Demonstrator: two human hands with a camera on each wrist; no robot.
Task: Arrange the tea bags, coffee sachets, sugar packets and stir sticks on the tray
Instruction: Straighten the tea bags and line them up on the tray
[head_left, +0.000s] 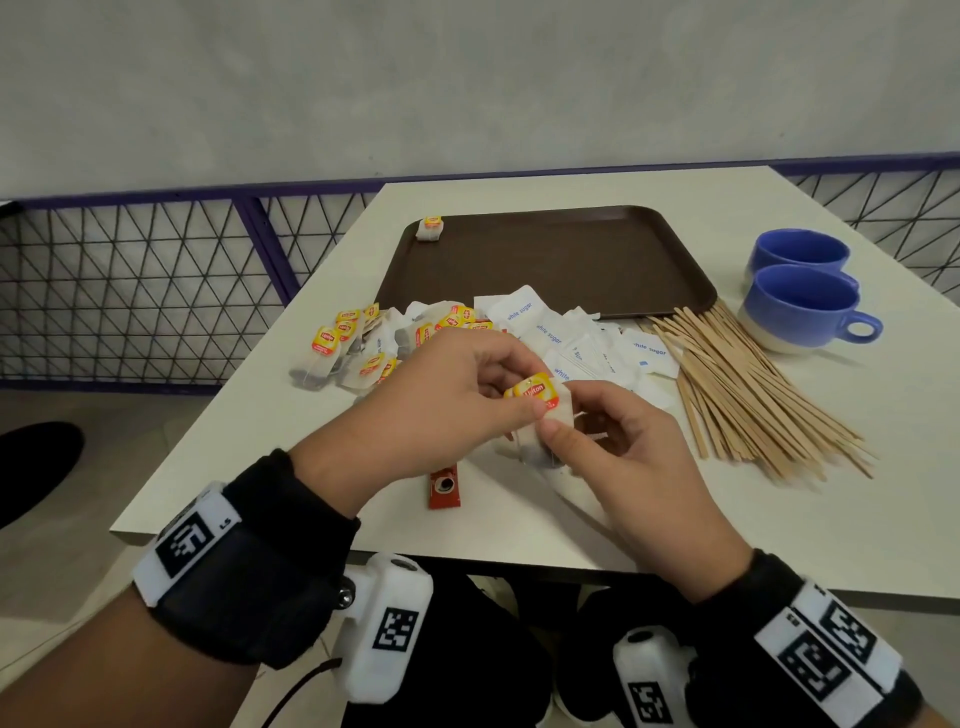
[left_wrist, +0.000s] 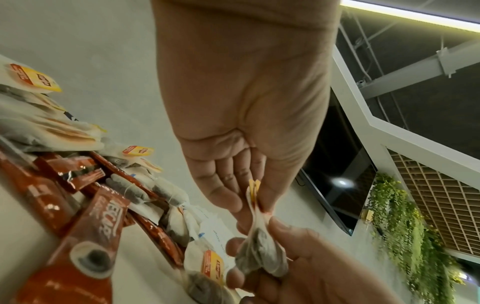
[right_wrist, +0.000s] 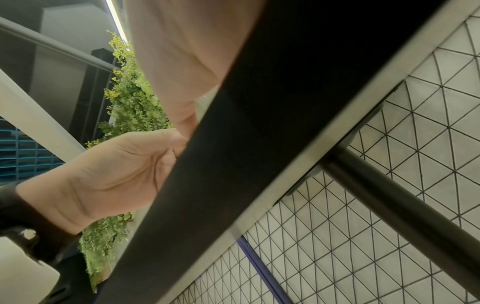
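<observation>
Left hand (head_left: 441, 400): I pinch the tea bag (head_left: 540, 410) by its tag.
Right hand (head_left: 628, 467): I pinch its pouch.
Tea bag: held above the bench (head_left: 291, 447), near the tray (head_left: 561, 260).

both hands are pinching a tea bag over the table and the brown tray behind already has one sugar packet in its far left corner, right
Not quite. The item in the far left corner of the brown tray is a tea bag with a yellow tag, as the head view shows. Both the left hand and right hand do pinch a tea bag.
</observation>
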